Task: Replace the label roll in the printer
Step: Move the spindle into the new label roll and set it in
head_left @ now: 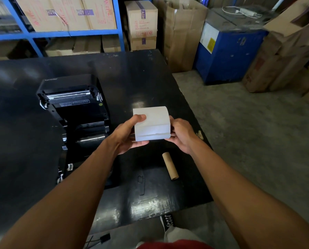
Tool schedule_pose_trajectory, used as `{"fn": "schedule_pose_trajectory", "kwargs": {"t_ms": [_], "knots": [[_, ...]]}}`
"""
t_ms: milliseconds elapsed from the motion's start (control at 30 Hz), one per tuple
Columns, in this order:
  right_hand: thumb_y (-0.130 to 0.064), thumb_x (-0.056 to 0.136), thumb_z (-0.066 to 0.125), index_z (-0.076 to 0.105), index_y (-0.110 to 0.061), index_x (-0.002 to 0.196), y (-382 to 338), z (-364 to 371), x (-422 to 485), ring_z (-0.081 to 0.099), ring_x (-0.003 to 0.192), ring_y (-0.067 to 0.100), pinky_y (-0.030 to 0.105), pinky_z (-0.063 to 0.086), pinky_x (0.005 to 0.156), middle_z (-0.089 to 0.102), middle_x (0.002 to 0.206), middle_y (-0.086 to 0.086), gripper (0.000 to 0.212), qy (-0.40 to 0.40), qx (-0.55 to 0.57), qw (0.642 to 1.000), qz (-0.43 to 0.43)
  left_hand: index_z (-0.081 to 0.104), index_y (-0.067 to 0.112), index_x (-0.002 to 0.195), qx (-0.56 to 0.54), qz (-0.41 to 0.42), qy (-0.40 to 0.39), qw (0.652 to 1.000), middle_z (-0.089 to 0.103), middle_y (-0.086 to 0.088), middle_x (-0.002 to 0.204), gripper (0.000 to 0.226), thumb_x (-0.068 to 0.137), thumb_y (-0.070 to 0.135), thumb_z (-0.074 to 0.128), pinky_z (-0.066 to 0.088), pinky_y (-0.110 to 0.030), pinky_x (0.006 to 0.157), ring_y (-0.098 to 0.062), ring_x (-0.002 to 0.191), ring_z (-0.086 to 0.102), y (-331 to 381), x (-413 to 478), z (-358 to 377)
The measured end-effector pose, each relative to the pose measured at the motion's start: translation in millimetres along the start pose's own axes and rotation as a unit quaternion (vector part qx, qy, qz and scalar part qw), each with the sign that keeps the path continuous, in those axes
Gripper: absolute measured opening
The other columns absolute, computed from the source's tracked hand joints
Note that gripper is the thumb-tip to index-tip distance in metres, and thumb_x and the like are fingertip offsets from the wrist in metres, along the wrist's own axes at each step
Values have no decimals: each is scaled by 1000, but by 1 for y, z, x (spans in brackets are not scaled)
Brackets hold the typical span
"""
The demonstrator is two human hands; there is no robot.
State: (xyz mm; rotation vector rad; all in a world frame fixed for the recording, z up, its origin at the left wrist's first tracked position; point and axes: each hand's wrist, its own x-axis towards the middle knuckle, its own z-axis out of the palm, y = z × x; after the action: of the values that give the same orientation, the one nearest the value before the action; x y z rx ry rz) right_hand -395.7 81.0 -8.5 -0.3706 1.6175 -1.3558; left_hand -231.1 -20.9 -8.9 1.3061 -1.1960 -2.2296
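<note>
Holding the white label roll (151,124) up over the black table (143,72) with both hands — the left hand (127,136) grips its left end with the thumb curled over the top edge and the fingers tucked underneath, while the right hand (180,134) clamps the right end, fingers wrapped around that side. The roll sits just right of the Xprinter label printer (72,112), which is on the table with its lid flipped open and the black rollers showing. An empty cardboard core (170,165) lies on the table right below the hands, near the table's right edge. Further back there's blue shelving (60,34) stacked with cardboard boxes (141,18), plus a blue machine (227,51) on the concrete floor — pretty typical warehouse corner.
</note>
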Motion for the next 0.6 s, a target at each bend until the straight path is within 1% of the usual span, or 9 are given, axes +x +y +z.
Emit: {"fn": "schedule_pose_trajectory", "kwargs": {"t_ms": [67, 233, 333, 367, 433, 500, 533, 600], "knots": [[-20, 104, 49, 60, -4, 117, -2, 0, 5, 68, 106, 28, 39, 58, 85, 70, 113, 16, 22, 4, -3, 1000, 2, 67, 17, 120, -5, 3, 7, 1000, 69, -11, 123, 75, 53, 47, 85, 61, -38, 68, -29, 111, 68, 2, 4, 0], [-18, 104, 48, 61, -7, 111, -3, 5, 14, 69, 105, 28, 38, 59, 81, 72, 111, 15, 19, 10, 0, 1000, 11, 66, 16, 119, -1, 11, 18, 1000, 70, -11, 119, 74, 54, 46, 86, 61, -39, 68, -29, 107, 70, 4, 13, -1], [-30, 105, 49, 64, -10, 113, -5, 6, 18, 70, 104, 27, 40, 60, 81, 73, 110, 14, 26, -2, 36, 999, 21, 66, 15, 121, -10, 13, 15, 1000, 70, -12, 119, 75, 54, 44, 86, 61, -40, 68, -30, 105, 70, 5, 16, -6], [-35, 105, 50, 65, -12, 110, -6, 6, 19, 71, 101, 26, 39, 60, 79, 75, 105, 12, 28, -7, 62, 998, 28, 65, 16, 122, -16, 13, 12, 1000, 70, -12, 121, 76, 54, 43, 87, 61, -41, 68, -30, 107, 70, 5, 18, -9], [-42, 103, 51, 64, -14, 103, -8, 4, 20, 74, 91, 24, 39, 60, 72, 80, 88, 7, 32, -14, 108, 993, 48, 66, 18, 123, -30, 14, 3, 999, 69, -11, 124, 77, 54, 43, 87, 61, -42, 70, -31, 110, 69, 5, 19, -14], [-48, 101, 51, 60, -12, 103, -8, 3, 22, 77, 78, 22, 39, 60, 70, 79, 75, 4, 38, -16, 127, 990, 57, 65, 19, 125, -40, 15, -7, 999, 68, -11, 127, 77, 55, 43, 86, 61, -42, 71, -31, 112, 68, 4, 20, -19], [-50, 101, 50, 60, -11, 103, -8, 3, 24, 77, 74, 21, 41, 60, 72, 79, 74, 5, 40, -15, 129, 990, 58, 65, 19, 126, -43, 15, -10, 999, 68, -11, 128, 78, 55, 43, 86, 61, -42, 71, -31, 113, 68, 3, 20, -20], [-53, 100, 49, 59, -10, 103, -4, 5, 28, 76, 79, 25, 47, 60, 85, 79, 81, 10, 43, -3, 138, 988, 66, 64, 20, 127, -46, 18, -13, 999, 66, -12, 130, 78, 56, 44, 85, 61, -42, 71, -31, 114, 67, 1, 19, -22]]}}
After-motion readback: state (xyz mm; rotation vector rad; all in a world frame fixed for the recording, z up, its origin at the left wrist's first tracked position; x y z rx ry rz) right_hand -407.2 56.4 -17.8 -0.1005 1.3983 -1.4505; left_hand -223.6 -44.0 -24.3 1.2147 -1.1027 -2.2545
